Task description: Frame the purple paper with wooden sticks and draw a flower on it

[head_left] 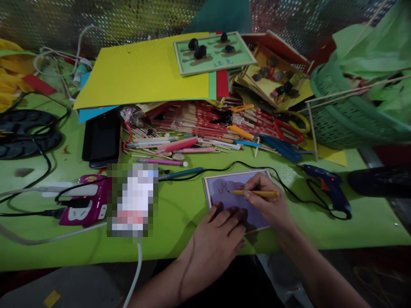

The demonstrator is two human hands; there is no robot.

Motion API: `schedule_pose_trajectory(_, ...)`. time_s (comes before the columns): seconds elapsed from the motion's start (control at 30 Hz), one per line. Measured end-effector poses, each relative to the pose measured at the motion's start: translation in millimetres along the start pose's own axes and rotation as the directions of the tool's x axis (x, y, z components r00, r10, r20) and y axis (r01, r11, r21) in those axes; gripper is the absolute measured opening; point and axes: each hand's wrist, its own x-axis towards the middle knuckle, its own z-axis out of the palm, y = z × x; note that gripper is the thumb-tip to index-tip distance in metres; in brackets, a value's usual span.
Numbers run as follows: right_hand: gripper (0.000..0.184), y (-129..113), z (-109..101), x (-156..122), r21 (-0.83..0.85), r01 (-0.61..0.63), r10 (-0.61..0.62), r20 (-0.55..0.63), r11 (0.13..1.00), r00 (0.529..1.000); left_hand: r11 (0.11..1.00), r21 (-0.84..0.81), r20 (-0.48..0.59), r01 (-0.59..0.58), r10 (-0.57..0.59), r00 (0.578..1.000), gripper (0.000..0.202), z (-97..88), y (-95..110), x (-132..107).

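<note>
A purple card [257, 214] edged with thin wooden sticks lies on the green table in front of me. My left hand [221, 231] rests across its lower left part, fingers stretched out and slightly apart, with nothing held. Between the fingertips of my right hand [265, 199] is a yellow-brown marker [268, 194], its tip pointing left at the card. Just left of the tip, a few curved brown strokes [222, 188] mark the card's upper left area. The card's lower edge is partly covered by my hands.
A blue glue gun [330, 188] lies to the right, its black cord curving behind the card. Left are a phone [133, 201], blurred out, and a purple power strip [85, 201]. Pens, sticks and scissors [289, 128] pile up behind, near a green basket [346, 111].
</note>
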Motion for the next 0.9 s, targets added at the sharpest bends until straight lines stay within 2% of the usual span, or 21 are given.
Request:
schedule_pose_trajectory(0.53,0.011,-1.4,2.0,2.4,-0.007,0.040,-0.041,-0.080,0.999,0.996,1.000,0.009,0.016,-0.011,0.011,1.000,0.031,-2.3,-1.3,0.1)
schedule_pose_trajectory(0.9,0.012,-2.8,1.3,3.4,-0.074,0.054,-0.062,-0.103,0.996,0.993,1.000,-0.004,0.015,-0.007,0.007,1.000,0.030,-4.8,-0.7,1.5)
